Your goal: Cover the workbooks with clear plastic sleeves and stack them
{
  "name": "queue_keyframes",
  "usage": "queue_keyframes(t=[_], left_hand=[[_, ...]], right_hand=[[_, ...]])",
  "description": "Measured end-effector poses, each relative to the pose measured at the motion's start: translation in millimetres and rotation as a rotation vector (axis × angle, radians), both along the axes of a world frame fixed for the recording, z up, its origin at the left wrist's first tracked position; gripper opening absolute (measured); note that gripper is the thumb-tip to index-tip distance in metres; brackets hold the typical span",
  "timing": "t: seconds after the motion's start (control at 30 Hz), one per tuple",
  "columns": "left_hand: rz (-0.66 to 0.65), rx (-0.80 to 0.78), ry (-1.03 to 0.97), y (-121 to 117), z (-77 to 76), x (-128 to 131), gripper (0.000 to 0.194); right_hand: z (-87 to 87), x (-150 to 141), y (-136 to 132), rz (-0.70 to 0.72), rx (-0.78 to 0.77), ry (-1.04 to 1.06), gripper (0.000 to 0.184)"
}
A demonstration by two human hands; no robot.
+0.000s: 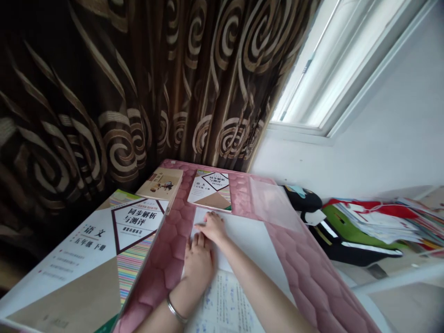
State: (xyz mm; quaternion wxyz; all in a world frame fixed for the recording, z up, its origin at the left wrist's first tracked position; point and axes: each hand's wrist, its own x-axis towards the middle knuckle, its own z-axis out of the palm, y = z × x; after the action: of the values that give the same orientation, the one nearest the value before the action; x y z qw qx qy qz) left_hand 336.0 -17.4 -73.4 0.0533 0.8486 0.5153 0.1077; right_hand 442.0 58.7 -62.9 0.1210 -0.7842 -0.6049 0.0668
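A white paper sheet [253, 240] lies in front of me, its lower part meeting a page of printed text with handwritten marks [225, 300]. My left hand [199, 261], with a silver bangle [176, 311] on the wrist, rests flat along the sheet's left edge, fingers pointing away from me. Just beyond it, my right hand [212, 226] presses on the sheet near its far left corner, thumb apart from the bent fingers. My right forearm crosses over the sheet and hides part of it. Neither hand visibly lifts anything.
A large white workbook [100, 236] lies at the left, overlapping a tan booklet [161, 185]. A smaller matching book [210, 189] and a clear plastic sheet [274, 203] lie farther back on the pink quilted cover [169, 259]. Bags and papers [367, 222] are at the right, a patterned curtain [194, 83] behind.
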Motion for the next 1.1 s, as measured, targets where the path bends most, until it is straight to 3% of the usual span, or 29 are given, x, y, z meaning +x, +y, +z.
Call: queue_keyframes(t=[0.17, 0.33, 0.47, 0.63, 0.8, 1.1], left_hand=[[0.014, -0.014, -0.022, -0.4, -10.3, 2.6, 0.048], [-0.001, 0.0, -0.037, -0.8, -20.4, 3.2, 0.047], [-0.022, -0.01, -0.038, -1.4, -19.7, 1.8, 0.048], [-0.023, -0.017, -0.031, 0.0, -14.2, 1.6, 0.047], [-0.014, -0.016, -0.013, 0.3, -10.0, 3.2, 0.044], [-0.034, -0.019, -0.064, 1.0, -14.4, 0.4, 0.048]], right_hand=[[11.4, -0.5, 42.3, -0.079, -0.078, -0.049, 0.052], [8.6, 0.1, 61.1, -0.139, -0.08, -0.069, 0.051], [4.0, -4.7, 55.1, -0.116, -0.078, -0.055, 0.048], [-0.4, -5.8, 24.2, 0.033, -0.086, 0.009, 0.035], [-0.4, -6.9, 3.5, 0.102, -0.09, 0.053, 0.037], [8.8, -5.0, 43.5, -0.058, -0.098, -0.008, 0.045]])
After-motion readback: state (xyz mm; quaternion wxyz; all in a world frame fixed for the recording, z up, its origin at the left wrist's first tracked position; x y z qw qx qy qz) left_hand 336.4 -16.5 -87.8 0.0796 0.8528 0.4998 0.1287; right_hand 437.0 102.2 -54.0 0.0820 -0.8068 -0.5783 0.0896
